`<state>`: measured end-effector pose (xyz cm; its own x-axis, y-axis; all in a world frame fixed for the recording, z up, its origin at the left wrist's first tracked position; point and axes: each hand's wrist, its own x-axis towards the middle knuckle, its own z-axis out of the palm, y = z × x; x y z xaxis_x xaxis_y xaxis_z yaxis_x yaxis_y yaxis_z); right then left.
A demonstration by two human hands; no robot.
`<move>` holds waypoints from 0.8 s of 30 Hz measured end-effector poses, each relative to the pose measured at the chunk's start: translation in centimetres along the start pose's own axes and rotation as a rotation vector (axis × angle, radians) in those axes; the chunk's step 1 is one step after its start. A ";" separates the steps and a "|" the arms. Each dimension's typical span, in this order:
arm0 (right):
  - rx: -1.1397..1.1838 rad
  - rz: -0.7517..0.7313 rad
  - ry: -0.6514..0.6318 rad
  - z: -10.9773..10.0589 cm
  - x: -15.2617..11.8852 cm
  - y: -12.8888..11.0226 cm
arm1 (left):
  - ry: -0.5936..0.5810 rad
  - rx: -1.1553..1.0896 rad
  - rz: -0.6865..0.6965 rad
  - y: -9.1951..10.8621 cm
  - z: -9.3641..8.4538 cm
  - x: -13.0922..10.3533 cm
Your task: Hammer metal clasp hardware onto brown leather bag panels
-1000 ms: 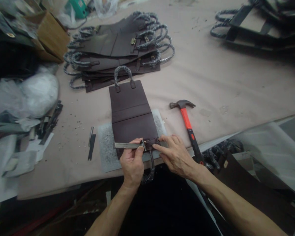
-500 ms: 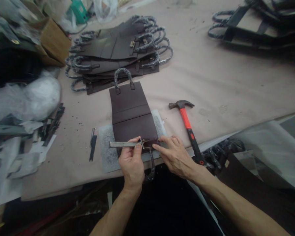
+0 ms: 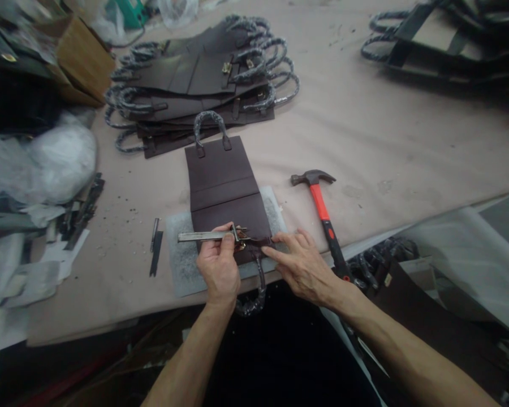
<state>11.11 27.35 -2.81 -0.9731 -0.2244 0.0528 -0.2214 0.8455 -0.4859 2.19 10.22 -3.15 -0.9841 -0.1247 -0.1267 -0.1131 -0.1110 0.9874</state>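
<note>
A dark brown leather bag panel (image 3: 224, 169) lies on a pale mat (image 3: 180, 265), one plastic-wrapped handle at its far end and another at the near edge. My left hand (image 3: 219, 268) is closed on a flat metal bar (image 3: 199, 236) with a crosspiece at its right end, held above the near part of the panel. Small gold-coloured hardware (image 3: 241, 245) shows beside the crosspiece. My right hand (image 3: 303, 263) has its fingertips at a short leather strap (image 3: 261, 241) and appears to hold its right part. How the bar meets the strap is hard to see.
A claw hammer (image 3: 321, 206) with a red and black grip lies to the right. Two thin tools (image 3: 156, 249) lie left of the mat. Stacked bag panels (image 3: 195, 73) stand behind, and dark bags (image 3: 441, 51) at the far right. Plastic wrap (image 3: 63, 158) and scraps crowd the left.
My left hand has moved the metal bar left and slightly away from me, so the gold-coloured hardware now shows. The right hand stays at the strap. The camera view has shifted slightly.
</note>
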 end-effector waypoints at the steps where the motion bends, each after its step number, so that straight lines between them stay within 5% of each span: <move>1: 0.004 0.004 0.004 -0.1 0.1 0.0 | -0.003 0.000 0.002 0.0 0.0 0.0; 24: 0.110 0.015 0.014 -0.6 0.9 -0.1 | -0.091 0.085 0.123 -0.4 -0.8 0.3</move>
<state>10.23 27.31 -2.19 -0.9771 -0.2051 0.0565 -0.1993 0.7900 -0.5798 2.06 9.45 -3.70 -0.9991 -0.0421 0.0005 0.0011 -0.0163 0.9999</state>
